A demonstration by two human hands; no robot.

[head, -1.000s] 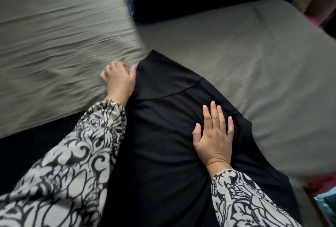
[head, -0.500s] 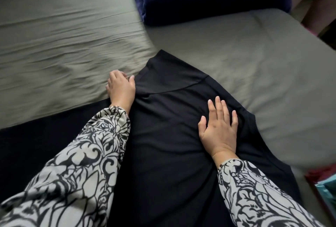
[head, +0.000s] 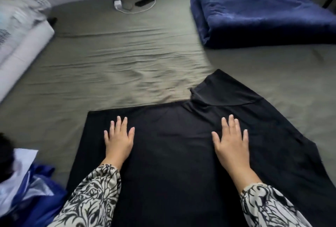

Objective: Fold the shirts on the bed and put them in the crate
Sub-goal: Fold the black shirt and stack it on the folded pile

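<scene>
Head view. A black shirt [head: 172, 154] lies spread on the bed [head: 127, 67], in the near middle of the mattress. Its cloth is matt, smooth and thin, with a few shallow creases near the top. The left edge is straight and squared off at a neat corner; on the right the fabric flares outward, and one panel rises to a point and is turned over onto the body along a curved seam. The left hand [head: 119, 140] rests flat on the left part of the shirt, palm down, fingers straight and slightly fanned, holding nothing. The right hand [head: 231, 141] lies flat in the same manner on the right part, just below the turned-over panel, fingers straight and close together. Both forearms wear loose sleeves [head: 91, 196] printed with a black swirling pattern on cream.

The bed is covered with an olive-grey sheet, finely rippled in the area beyond the shirt. A dark blue blanket [head: 263, 14], plush and folded into a thick rectangular pad, sits at the far right. At the far edge lie a white charger [head: 118, 4] with a looping cable and a small dark object beside it. A pale pillow [head: 21, 45] lies along the left edge. Blue and white items [head: 27, 190], blurred, fill the near left corner.
</scene>
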